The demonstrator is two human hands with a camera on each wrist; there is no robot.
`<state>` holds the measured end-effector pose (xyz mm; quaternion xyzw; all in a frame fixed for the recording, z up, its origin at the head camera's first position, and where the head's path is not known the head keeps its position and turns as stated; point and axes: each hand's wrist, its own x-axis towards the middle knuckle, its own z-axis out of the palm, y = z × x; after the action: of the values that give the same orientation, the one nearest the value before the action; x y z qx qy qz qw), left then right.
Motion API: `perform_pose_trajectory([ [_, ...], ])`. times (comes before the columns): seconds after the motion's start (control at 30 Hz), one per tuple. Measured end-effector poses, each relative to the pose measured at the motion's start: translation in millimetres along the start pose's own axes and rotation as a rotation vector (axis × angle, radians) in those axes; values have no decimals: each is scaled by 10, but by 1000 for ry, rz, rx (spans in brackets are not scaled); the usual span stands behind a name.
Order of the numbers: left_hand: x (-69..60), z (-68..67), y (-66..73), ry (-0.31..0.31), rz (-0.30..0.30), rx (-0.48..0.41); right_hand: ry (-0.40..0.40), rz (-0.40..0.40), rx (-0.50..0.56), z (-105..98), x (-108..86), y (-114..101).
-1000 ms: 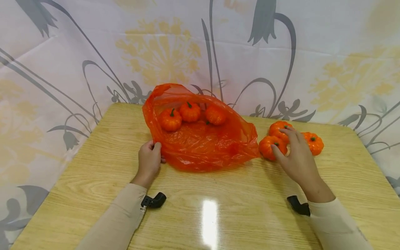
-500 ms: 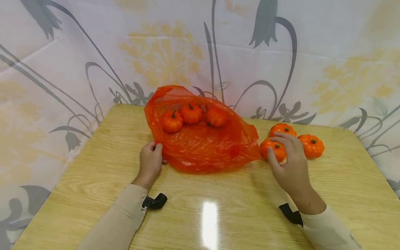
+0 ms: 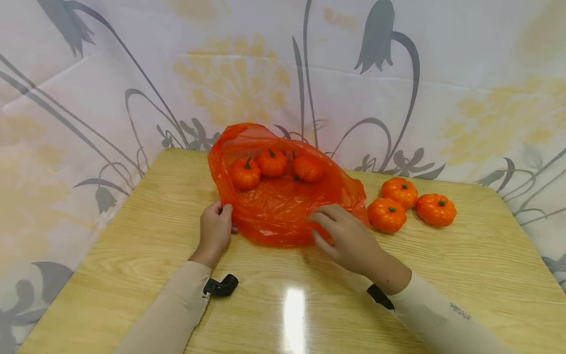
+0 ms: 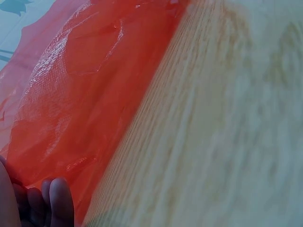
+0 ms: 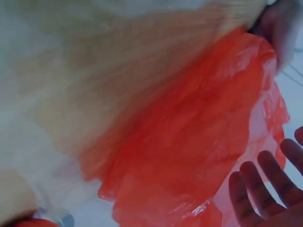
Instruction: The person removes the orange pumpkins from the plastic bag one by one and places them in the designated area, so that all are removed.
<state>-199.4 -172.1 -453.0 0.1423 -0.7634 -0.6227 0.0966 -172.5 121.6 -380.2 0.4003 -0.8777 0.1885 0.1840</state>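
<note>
An orange-red plastic bag [image 3: 274, 223] lies on the table with its mouth spread wide; three small pumpkins [image 3: 245, 173] show inside. My left hand [image 3: 215, 228] pinches the bag's near-left edge between thumb and fingers; in the left wrist view its curled fingers [image 4: 60, 203] are beside the film. Over the bag's front right part is my right hand [image 3: 347, 238], fingers spread and bent a little, holding nothing. The right wrist view shows those fingers [image 5: 272, 184] apart in front of the bag [image 5: 189, 142]. Whether they touch it I cannot tell.
Right of the bag, three more pumpkins [image 3: 386, 215] form a group, the nearest one close by the bag's right edge. Behind the wooden table [image 3: 146, 246] hangs a flower-patterned cloth [image 3: 345, 88]. Light glares off the table's front middle.
My right hand has left the pumpkins on the right and moved left to the front of the bag, empty. The left hand still pinches the bag's edge; the pumpkins keep their places.
</note>
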Motion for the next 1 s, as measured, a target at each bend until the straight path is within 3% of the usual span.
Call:
perform_pose_trajectory([
  [0.1,5,-12,-14,0,-4,9,-142,16,-51,68,196,12],
  [0.2,7,-22,-22,-7,-11,3,-221,28,-100,126,377,16],
  [0.5,10,-13,-7,-6,8,-18,-314,46,-179,157,933,-188],
  [0.63,15,-20,-8,1,1,-31,-385,94,-193,197,1169,-158],
  [0.77,12,-13,-11,-3,-5,-46,-472,134,-197,272,1302,13],
  [1.0,15,-2,6,-7,-5,-38,-543,232,-240,390,1355,245],
])
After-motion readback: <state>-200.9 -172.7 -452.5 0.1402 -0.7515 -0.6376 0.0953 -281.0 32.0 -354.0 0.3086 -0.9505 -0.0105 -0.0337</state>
